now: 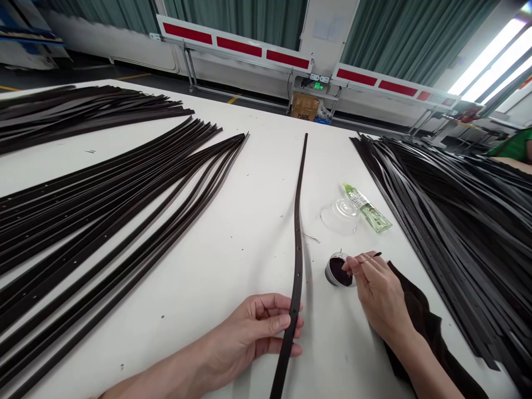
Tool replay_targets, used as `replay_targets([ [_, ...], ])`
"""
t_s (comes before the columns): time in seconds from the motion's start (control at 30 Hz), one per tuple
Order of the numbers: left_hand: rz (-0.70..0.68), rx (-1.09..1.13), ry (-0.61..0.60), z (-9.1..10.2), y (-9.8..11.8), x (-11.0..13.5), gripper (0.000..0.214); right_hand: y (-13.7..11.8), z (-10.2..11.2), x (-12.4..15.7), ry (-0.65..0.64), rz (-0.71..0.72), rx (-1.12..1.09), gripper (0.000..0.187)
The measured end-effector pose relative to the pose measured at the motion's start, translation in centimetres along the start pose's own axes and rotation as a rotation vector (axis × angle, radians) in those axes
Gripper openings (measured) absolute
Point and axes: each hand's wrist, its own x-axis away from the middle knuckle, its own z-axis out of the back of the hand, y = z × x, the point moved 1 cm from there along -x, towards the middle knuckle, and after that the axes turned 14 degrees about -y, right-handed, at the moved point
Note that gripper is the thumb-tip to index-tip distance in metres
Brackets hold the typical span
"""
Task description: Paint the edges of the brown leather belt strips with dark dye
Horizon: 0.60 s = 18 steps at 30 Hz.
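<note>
My left hand (260, 327) pinches a long dark brown strap (298, 255) between thumb and fingers. A row of small holes runs along the strap, and its far end reaches up the white table. In my right hand (380, 288) is a thin stick with a dark tip (377, 254), held between the fingertips. Those fingertips are at the rim of a small clear cup (338, 269) of dark liquid; the stick's lower end is hidden by them. Behind the cup are an upturned clear plastic cup (341, 215) and a green-labelled tube (368, 208).
Bundles of dark straps lie on the table at the left (103, 188) and right (449, 221). Black cloth (419, 316) lies beneath my right forearm. Small dark scraps dot the white tabletop (199, 277). A person's green sleeve (513, 145) shows at the far right.
</note>
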Motion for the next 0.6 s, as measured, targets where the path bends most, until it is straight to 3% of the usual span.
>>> replay_targets([
  [0.2,0.000,-0.005,0.000,0.0,0.0,0.0,0.018,0.1,-0.4,-0.2,0.005,-0.004,-0.007,0.029],
  [0.37,-0.005,0.007,-0.007,0.1,0.0,0.0,0.017,-0.7,0.9,0.2,0.069,-0.068,-0.067,0.031],
  [0.6,-0.015,0.021,-0.003,0.1,-0.1,0.0,0.016,-2.3,1.8,1.2,0.177,-0.455,-0.548,0.045],
])
